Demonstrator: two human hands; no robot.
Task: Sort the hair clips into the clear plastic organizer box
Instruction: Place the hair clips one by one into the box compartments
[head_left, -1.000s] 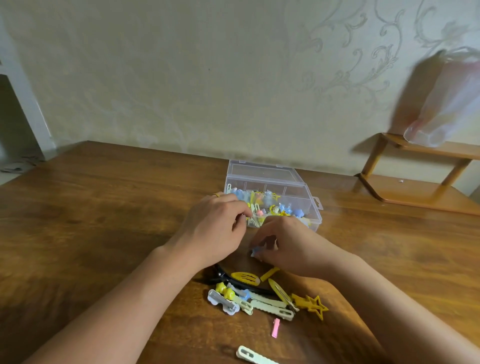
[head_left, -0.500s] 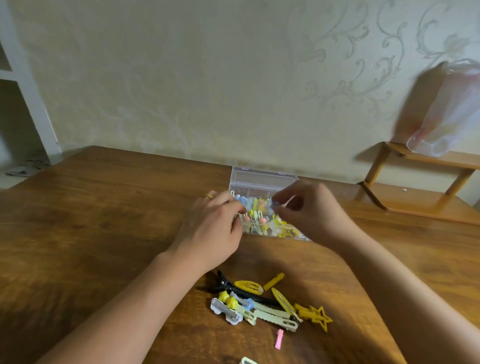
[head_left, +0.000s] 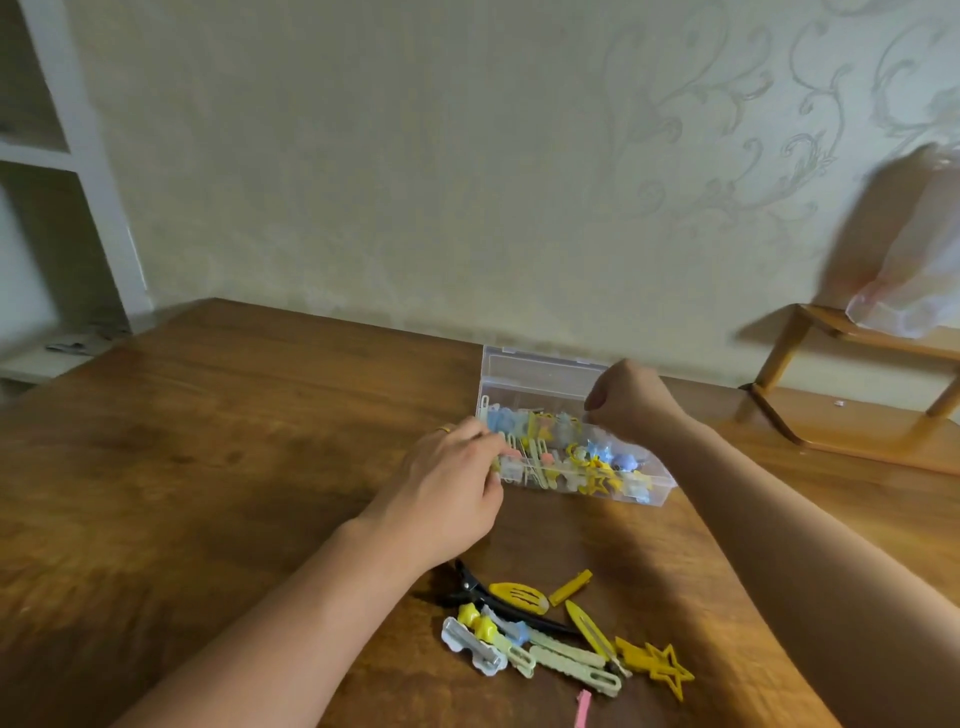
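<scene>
Curling down over the far right part of the clear organizer box, your right hand keeps its fingers bunched together, thumb tucked toward them; whether they pinch a clip I cannot tell, because the fingertips face away and the hand is blurred. Your left hand rests at the near left corner of the box, fingers curled against its front wall and thumb alongside; the fingertips are hidden behind the knuckles, so whether they grip the wall or only press it is unclear. A gold ring shows on one left finger.

The box sits on the wooden table, far from you and close to the wall, with its lid open toward the far side. Its near compartments hold a jumble of sorted clips in blue, yellow, pink and pale green; the dividers are hard to make out through the plastic.

Nearer to you, between your forearms, lies the unsorted pile: a black alligator clip partly under your left forearm, a yellow snap clip, a small yellow bar clip, a yellow star clip, pale green toothed clips and a white clip. A pink clip is cut off by the bottom edge.

At far right stands a wooden shelf with a blurred plastic bag on it.
</scene>
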